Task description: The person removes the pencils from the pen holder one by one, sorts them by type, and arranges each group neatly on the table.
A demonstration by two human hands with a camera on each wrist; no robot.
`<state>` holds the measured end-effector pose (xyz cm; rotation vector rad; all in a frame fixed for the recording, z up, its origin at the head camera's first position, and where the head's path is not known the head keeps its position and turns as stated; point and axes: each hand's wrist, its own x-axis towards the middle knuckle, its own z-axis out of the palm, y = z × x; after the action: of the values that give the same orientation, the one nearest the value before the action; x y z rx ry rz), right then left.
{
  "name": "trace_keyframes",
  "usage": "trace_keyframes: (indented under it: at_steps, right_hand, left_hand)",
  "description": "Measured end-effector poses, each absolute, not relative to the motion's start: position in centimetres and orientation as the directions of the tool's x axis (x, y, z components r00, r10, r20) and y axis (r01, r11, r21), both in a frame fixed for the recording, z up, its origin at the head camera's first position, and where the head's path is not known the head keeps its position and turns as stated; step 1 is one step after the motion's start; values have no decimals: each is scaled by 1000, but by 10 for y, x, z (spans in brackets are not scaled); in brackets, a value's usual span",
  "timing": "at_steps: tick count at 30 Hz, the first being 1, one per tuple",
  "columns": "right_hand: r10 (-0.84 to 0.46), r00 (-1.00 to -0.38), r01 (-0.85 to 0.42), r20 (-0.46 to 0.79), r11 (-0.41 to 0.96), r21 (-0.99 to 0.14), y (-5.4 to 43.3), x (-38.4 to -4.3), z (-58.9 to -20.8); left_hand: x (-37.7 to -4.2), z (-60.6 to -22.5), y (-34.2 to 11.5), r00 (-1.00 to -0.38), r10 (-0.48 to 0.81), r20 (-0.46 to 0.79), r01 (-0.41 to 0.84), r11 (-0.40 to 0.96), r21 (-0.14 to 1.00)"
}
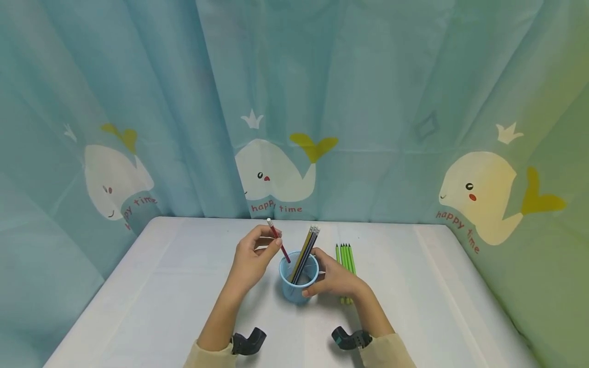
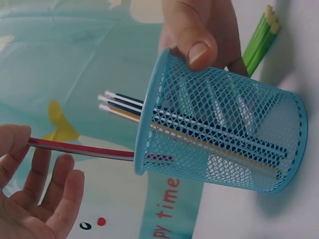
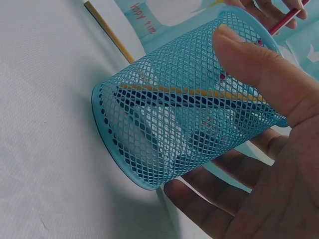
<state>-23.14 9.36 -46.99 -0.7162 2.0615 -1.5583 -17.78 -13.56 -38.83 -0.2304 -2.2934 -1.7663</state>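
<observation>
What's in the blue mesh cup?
Dark pencils, a yellow pencil, the lower end of a red pencil. The mesh wall partly covers their lower parts; exact count unclear.

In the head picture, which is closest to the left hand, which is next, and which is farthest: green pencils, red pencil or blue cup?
1. Red pencil: pinched in the left hand.
2. Blue cup: just to that hand's right.
3. Green pencils: farther right, past the cup.

- Blue mesh cup: held mouth up, dark and yellow pencils leaning together inside.
- Red pencil: held aslant, white eraser end up, lower end inside the cup's mouth, well above its bottom.
</observation>
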Motion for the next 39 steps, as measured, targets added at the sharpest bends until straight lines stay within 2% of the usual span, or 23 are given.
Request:
trace_keyframes:
  at_steps: [15, 29, 35, 39]
  right_hand:
    - [-658, -752, -128, -44, 212, -969, 93, -230, -470]
    - [-665, -746, -125, -45, 206, -971, 95, -230, -469]
    - [-665, -746, -133, -38, 204, -970, 96, -230, -469]
    - [-663, -748, -130, -41, 207, -970, 95, -230, -469]
  left_hand:
    - [-178, -387, -143, -934, -9, 358, 352, 162, 922]
    - [-178, -379, -158, -932, -85, 352, 340, 127, 932]
    - [-179, -379, -162, -932, -67, 355, 353, 50, 934]
    - [-180, -381, -164, -937, -64, 343, 340, 55, 939]
